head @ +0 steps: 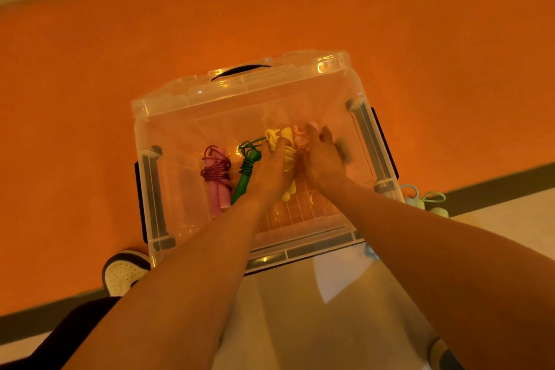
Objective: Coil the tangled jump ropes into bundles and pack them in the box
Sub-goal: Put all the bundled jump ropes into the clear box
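A clear plastic box (156,189) stands open on the orange floor, its lid (240,81) tipped back behind it. Inside lie coiled bundles side by side: a pink-handled rope wound in dark red cord (216,177), a green rope (247,168), a yellow rope (283,141) and a pale pink rope (300,135). Both my hands reach into the box. My left hand (270,171) rests over the yellow bundle, next to the green one. My right hand (322,156) covers the pale pink bundle with fingers curled round it. The grips are partly hidden.
A light green and blue rope (426,200) lies on the floor just right of the box. My shoes (124,272) show at the lower left and lower right. A dark stripe borders the orange floor against paler flooring.
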`<state>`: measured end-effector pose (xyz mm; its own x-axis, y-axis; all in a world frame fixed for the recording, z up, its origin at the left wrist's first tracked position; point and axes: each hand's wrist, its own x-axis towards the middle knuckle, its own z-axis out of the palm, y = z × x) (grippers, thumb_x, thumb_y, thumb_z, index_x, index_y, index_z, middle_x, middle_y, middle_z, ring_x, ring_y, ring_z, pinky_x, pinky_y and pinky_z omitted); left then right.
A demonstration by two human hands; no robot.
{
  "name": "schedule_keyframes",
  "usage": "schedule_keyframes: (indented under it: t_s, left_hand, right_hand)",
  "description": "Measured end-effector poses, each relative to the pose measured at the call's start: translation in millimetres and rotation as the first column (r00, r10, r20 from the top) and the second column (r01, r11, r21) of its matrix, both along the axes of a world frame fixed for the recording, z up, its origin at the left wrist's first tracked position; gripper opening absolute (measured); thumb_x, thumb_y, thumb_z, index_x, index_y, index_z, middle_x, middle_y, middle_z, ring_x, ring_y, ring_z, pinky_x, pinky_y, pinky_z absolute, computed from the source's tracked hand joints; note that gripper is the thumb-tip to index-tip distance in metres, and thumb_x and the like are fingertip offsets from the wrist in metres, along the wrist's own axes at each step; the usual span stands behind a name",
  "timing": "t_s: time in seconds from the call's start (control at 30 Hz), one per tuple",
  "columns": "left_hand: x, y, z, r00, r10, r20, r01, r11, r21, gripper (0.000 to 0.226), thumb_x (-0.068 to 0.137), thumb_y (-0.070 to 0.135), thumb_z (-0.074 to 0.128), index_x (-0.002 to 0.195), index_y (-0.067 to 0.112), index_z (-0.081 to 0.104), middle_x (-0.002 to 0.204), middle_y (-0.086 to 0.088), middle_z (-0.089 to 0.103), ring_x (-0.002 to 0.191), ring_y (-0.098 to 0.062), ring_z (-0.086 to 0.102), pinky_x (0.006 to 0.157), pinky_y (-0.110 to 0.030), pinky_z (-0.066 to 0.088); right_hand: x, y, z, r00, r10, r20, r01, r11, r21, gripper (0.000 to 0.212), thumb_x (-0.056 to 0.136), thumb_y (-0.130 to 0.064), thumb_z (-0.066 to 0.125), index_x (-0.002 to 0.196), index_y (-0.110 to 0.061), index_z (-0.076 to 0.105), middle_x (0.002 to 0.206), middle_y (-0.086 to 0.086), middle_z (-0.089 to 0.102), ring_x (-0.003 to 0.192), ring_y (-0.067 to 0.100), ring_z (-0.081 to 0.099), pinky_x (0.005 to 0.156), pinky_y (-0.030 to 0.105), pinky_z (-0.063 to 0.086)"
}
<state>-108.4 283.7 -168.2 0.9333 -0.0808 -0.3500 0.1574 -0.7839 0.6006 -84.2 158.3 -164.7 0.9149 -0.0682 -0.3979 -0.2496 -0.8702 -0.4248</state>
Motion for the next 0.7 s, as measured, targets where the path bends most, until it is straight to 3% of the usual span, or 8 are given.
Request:
schedule_keyframes:
  t_s: [0.1,0.2,0.4,0.47,0.57,0.7]
  left_hand:
    - [-2,1,0,1.0,-0.005,-0.014,0.004,0.999,-0.048,0.049,0.093,0.032,0.064,0.133,0.029,0.036,0.132,-0.018,0.042,0.093,-0.041,0.061,0.071,-0.043,0.054]
    - [-2,2,-2,0.998,-0.053,-0.027,0.051,0.995,-0.082,0.055,0.094,0.029,0.064,0.137,0.036,0.03,0.136,-0.019,0.036,0.085,-0.043,0.065,0.061,-0.051,0.059]
    - [2,7,-3,0.999,-0.002,-0.032,-0.006,0.976,-0.216,0.052,0.092,0.019,0.067,0.131,0.038,0.038,0.13,-0.008,0.038,0.087,-0.032,0.062,0.043,-0.039,0.057]
    - [1,9,-3,1.0,0.012,-0.016,-0.015,0.973,-0.232,0.053,0.091,0.016,0.066,0.131,0.04,0.039,0.131,-0.008,0.04,0.089,-0.031,0.063,0.046,-0.038,0.058]
    - [1,10,-6,0.999,0.043,-0.017,-0.046,0.965,-0.259,0.057,0.09,0.016,0.066,0.13,0.044,0.037,0.13,-0.008,0.042,0.087,-0.031,0.065,0.059,-0.049,0.06]
    - [4,7,-8,0.996,-0.031,-0.086,0.012,0.977,-0.212,0.072,0.093,0.019,0.065,0.146,0.044,0.023,0.151,-0.009,0.026,0.089,-0.033,0.066,0.061,-0.046,0.061]
  right_hand:
    - [-3,2,0,1.0,0.009,-0.011,-0.01,1.0,-0.013,0.058,0.101,-0.017,0.043,0.155,-0.024,0.021,0.163,0.013,0.014,0.136,0.046,0.038,0.106,0.052,0.043]
    - [-5,3,4,1.0,0.006,-0.004,-0.006,0.997,-0.079,0.057,0.104,-0.023,0.043,0.155,-0.024,0.017,0.164,0.013,0.013,0.134,0.047,0.041,0.105,0.052,0.045]
    - [-11,5,13,0.994,0.06,0.09,-0.041,0.98,-0.193,0.056,0.096,-0.014,0.05,0.147,-0.019,0.026,0.155,0.015,0.03,0.122,0.047,0.048,0.102,0.05,0.044]
    - [-10,0,15,0.987,0.07,0.143,-0.043,0.981,-0.188,0.055,0.094,-0.012,0.052,0.144,-0.018,0.03,0.149,0.013,0.038,0.115,0.044,0.054,0.098,0.047,0.045]
    - [-11,0,16,0.989,0.077,0.126,-0.047,0.972,-0.23,0.058,0.094,-0.014,0.056,0.146,-0.017,0.03,0.15,0.013,0.039,0.117,0.041,0.055,0.099,0.045,0.045]
    - [-12,6,13,0.977,0.179,0.12,-0.129,0.931,-0.341,0.055,0.097,-0.017,0.054,0.147,-0.022,0.031,0.149,0.012,0.042,0.128,0.041,0.045,0.102,0.047,0.04]
